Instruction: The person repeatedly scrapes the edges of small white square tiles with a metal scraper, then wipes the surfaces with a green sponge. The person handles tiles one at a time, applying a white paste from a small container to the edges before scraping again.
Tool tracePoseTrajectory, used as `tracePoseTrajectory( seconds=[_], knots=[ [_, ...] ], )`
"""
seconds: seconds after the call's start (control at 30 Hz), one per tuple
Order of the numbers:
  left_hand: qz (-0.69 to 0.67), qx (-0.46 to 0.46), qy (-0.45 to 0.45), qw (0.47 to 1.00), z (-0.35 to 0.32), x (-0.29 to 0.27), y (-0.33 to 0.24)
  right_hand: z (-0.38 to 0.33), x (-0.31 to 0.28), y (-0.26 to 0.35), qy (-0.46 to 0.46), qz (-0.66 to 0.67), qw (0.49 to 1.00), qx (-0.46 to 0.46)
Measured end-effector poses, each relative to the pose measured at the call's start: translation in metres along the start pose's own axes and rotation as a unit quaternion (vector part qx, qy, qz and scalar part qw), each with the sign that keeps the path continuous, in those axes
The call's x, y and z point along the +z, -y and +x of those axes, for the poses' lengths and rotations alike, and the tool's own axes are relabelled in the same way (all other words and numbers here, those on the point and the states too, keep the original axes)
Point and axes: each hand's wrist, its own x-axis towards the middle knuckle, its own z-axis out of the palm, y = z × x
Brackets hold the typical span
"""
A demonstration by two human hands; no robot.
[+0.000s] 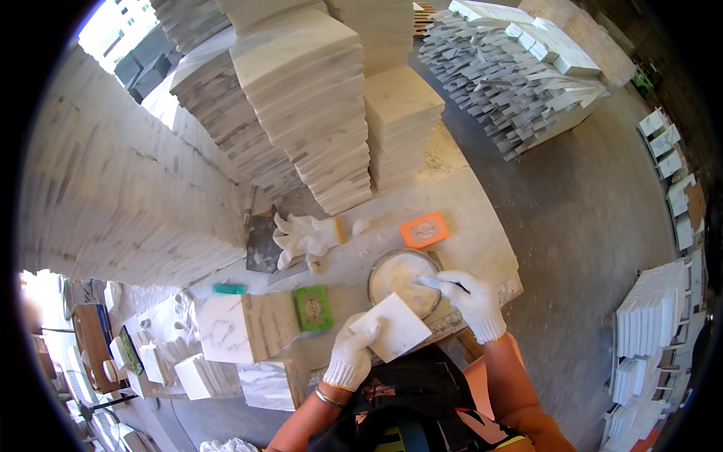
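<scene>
My left hand [352, 352], in a white work glove, holds a small square white marble tile [393, 328] just in front of my body. My right hand [473, 298], also gloved, grips a thin tool whose white-smeared blade [426, 282] reaches into a round tin [380, 270] of pale paste on the workbench. The tile hangs right beside the tin's near edge.
On the stone bench lie a spare white glove [305, 238], an orange pad [424, 230], a green pad [312, 307], a dark scraper [263, 245] and marble blocks [242, 327]. Tall stacks of marble tiles [316, 105] stand behind; more stacks [520, 68] and piles [651, 331] sit on the grey floor at the right.
</scene>
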Motion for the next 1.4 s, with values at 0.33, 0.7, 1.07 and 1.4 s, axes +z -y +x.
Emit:
tracePoseTrajectory(
  seconds=[0.33, 0.7, 1.07, 1.4],
  knots=[
    [0.012, 0.042, -0.015, 0.999, -0.020, 0.001, -0.012, 0.033, 0.020, 0.003, 0.069, -0.333, 0.935, -0.095],
    [-0.018, 0.072, -0.017, 0.997, -0.024, -0.007, -0.010, 0.136, 0.088, 0.048, 0.090, -0.280, 0.934, -0.202],
    [-0.029, 0.068, -0.020, 0.997, -0.031, -0.009, -0.018, 0.160, 0.107, 0.013, 0.142, -0.131, 0.971, -0.139],
    [-0.035, 0.074, 0.004, 0.997, -0.020, -0.015, -0.010, 0.055, 0.010, 0.064, 0.248, 0.048, 0.966, -0.049]
  ],
)
